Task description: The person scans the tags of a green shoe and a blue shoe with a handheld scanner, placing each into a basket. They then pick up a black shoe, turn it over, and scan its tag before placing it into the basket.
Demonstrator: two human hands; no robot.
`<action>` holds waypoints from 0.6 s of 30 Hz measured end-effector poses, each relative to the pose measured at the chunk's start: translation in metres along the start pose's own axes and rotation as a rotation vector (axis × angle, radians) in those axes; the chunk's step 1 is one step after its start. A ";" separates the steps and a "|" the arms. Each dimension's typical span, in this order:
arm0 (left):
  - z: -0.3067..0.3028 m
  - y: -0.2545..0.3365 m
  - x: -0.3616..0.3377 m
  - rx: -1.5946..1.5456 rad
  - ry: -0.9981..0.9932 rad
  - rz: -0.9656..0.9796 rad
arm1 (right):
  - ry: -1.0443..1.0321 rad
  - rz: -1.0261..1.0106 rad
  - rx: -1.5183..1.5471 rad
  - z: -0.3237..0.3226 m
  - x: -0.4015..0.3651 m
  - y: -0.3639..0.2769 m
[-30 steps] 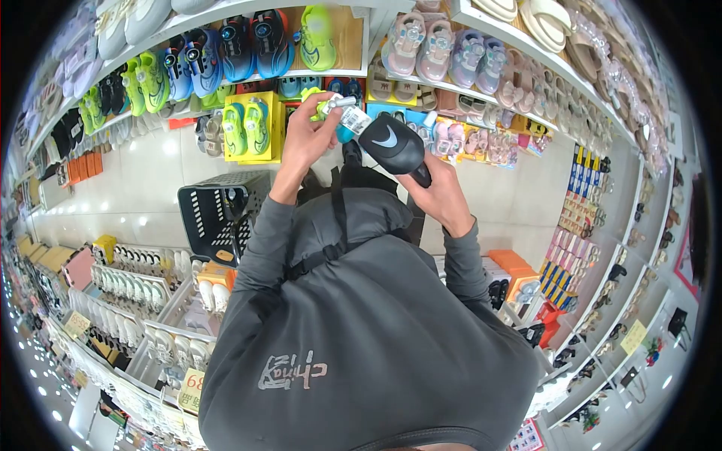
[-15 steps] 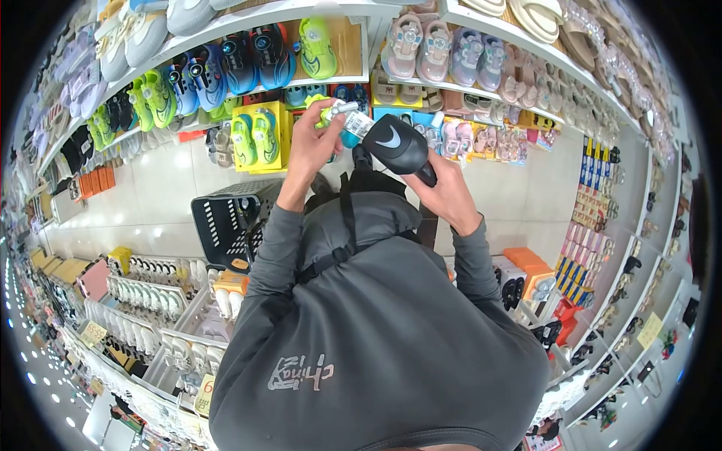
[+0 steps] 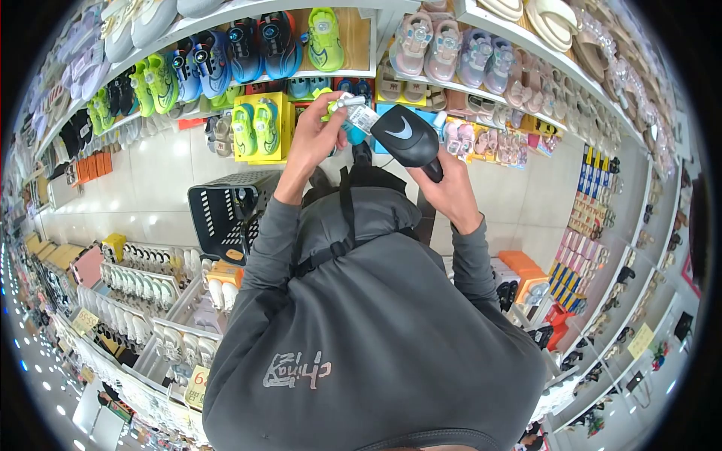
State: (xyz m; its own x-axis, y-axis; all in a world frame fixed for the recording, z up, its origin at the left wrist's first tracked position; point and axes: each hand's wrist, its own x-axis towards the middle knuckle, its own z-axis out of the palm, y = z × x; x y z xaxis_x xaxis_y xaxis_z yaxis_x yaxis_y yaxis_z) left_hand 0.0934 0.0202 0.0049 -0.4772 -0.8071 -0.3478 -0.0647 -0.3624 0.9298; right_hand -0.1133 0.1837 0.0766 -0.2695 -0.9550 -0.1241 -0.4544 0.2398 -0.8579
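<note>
My left hand (image 3: 316, 137) is closed, its fingers pinching a small neon-green and white shoe (image 3: 329, 107) that they mostly hide. From it a white barcode tag (image 3: 363, 118) sticks out to the right. In my right hand (image 3: 451, 186) is the handle of a black barcode scanner (image 3: 406, 137) with a pale swoosh-like mark on top. The scanner's front end points left, right up at the tag. Both hands are held out in front of my body, before the shoe shelves.
Neon-green sneakers (image 3: 325, 41) and other children's shoes fill the shelf ahead. Below it, a yellow box (image 3: 283, 124) carries a green pair. A black shopping basket (image 3: 214, 218) stands on the floor at my left. Racks of white shoes (image 3: 139, 286) are behind on the left.
The scanner has shifted slightly right and turned a little, still facing the tag. My left hand keeps its pinch with almost no movement. The whole view has tilted slightly.
</note>
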 end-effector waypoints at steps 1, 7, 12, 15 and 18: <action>0.000 0.001 0.000 -0.003 0.003 -0.010 | 0.006 -0.006 0.002 0.000 0.000 0.000; -0.002 -0.001 0.000 -0.004 0.007 -0.051 | 0.017 -0.020 0.030 0.002 0.000 0.009; -0.001 -0.008 0.001 0.007 0.009 0.005 | 0.048 -0.004 0.087 0.002 -0.002 0.016; 0.000 -0.007 0.000 0.041 0.027 0.018 | 0.078 0.022 0.095 -0.001 -0.001 0.017; 0.000 -0.006 0.000 0.063 0.024 0.015 | 0.112 0.066 0.094 -0.004 0.005 0.021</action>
State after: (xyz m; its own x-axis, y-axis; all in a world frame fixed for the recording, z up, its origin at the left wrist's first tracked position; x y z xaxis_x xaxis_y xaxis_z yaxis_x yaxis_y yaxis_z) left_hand 0.0936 0.0223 -0.0004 -0.4572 -0.8234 -0.3360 -0.1134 -0.3207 0.9404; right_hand -0.1279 0.1844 0.0598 -0.3917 -0.9108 -0.1303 -0.3527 0.2795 -0.8930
